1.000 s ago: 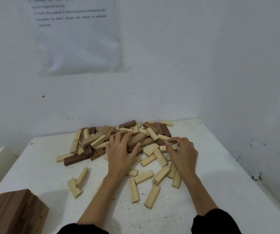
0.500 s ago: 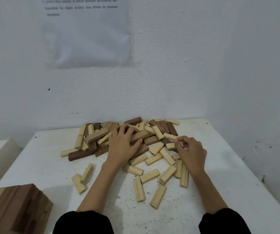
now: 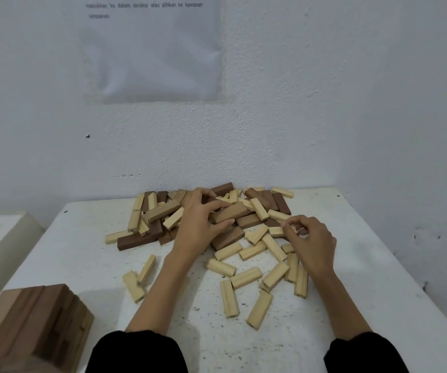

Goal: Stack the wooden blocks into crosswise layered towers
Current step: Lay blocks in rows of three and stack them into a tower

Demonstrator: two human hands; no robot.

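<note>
left hand (image 3: 199, 224) grips a brown block (image 3: 230, 213); right hand (image 3: 311, 238) pinches a pale block (image 3: 277, 231).

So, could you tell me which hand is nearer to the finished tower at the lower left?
Left. The left hand lies on the block pile, right of and beyond the tower. The right hand is farther right, fingers on a pale block.

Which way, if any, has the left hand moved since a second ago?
Yes. The left hand has slid away from the person, deeper into the block pile: its fingertips now reach the dark block at the pile's far edge, gripping a brown block.
</note>
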